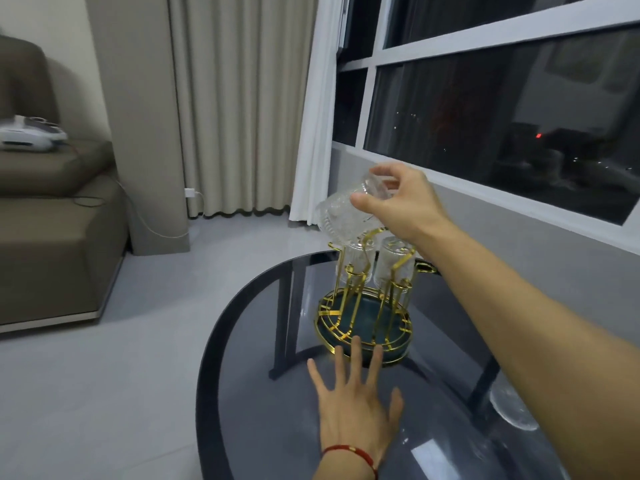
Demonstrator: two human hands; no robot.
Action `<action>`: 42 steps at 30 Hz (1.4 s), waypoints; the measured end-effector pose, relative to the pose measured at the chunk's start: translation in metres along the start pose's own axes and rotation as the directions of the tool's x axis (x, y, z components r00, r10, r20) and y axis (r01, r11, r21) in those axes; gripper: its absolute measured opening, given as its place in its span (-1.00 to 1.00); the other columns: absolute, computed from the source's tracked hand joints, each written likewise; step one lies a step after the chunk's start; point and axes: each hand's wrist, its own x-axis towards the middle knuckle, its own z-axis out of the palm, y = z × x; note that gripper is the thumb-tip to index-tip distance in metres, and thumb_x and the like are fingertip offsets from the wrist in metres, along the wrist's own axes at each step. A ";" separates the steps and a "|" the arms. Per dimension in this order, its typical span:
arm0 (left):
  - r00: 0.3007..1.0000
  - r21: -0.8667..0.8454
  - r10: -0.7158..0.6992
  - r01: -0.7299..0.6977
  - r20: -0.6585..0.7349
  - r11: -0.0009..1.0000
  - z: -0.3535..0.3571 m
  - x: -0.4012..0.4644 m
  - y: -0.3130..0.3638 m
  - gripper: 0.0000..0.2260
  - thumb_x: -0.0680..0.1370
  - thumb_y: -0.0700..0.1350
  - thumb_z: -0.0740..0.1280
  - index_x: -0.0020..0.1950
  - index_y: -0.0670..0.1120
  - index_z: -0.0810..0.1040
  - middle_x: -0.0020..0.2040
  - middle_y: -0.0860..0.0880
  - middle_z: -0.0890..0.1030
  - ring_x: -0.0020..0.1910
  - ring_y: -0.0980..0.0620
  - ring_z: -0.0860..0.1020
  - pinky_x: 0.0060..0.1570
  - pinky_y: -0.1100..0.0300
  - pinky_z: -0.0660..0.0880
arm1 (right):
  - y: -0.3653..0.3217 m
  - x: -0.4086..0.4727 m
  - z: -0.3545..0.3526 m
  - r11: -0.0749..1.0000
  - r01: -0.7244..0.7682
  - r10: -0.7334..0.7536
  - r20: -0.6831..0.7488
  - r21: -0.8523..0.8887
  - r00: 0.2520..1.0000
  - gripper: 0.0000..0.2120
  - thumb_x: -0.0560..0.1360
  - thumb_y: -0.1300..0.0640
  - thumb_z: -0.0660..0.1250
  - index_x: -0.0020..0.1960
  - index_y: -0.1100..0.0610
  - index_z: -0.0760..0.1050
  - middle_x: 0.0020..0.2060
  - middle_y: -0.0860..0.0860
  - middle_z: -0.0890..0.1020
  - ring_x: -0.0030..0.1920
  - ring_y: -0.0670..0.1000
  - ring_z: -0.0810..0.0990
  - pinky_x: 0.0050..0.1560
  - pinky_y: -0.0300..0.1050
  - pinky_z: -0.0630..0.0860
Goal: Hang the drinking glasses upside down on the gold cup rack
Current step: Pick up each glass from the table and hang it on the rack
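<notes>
Head view: the right hand (401, 199) grips a glass (341, 216) by its base, fingers closed round it, tilted mouth-down over the top of the gold rack (363, 306) on the dark desk (259, 393). Two glasses (394, 263) already hang inverted there. The left hand (353, 407) rests flat, fingers spread, touching the rack's base.

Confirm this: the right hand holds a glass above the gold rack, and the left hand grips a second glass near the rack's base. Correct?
Not quite. The head view shows the left hand empty, fingers spread by the gold rack base. The right hand does hold a glass above it.
</notes>
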 end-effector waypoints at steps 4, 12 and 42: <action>0.997 0.009 -0.015 0.014 0.075 1.000 -0.004 0.001 0.003 -0.36 0.56 0.35 -0.21 0.58 0.23 -0.36 0.64 0.02 -0.35 0.63 -0.15 -0.27 0.35 -0.51 -0.40 | -0.004 0.016 0.028 0.986 -0.007 0.017 0.059 -0.166 0.998 -0.32 0.45 -0.02 0.57 0.50 0.11 0.46 0.43 0.08 0.56 0.42 0.11 0.52 0.34 0.03 0.45; 0.993 0.002 -0.007 0.006 0.117 1.000 -0.007 0.004 0.003 -0.37 0.58 0.35 -0.18 0.59 0.23 -0.34 0.65 0.00 -0.33 0.62 -0.18 -0.28 0.34 -0.52 -0.42 | 0.014 0.025 0.049 0.960 -0.084 0.113 0.096 -0.266 0.989 -0.35 0.47 -0.06 0.54 0.49 0.11 0.46 0.41 0.10 0.58 0.41 0.19 0.52 0.43 0.30 0.40; 0.996 -0.073 0.007 -0.014 -0.091 0.997 0.001 -0.007 0.002 -0.39 0.60 0.24 0.05 0.63 0.21 -0.04 0.69 -0.01 -0.08 0.64 -0.13 -0.07 0.48 -0.44 -0.15 | 0.067 -0.082 0.009 0.864 0.247 -0.242 0.068 -0.439 0.968 -0.70 0.53 0.25 0.30 0.22 0.07 0.60 0.18 -0.01 0.67 0.29 0.07 0.56 0.51 0.15 0.23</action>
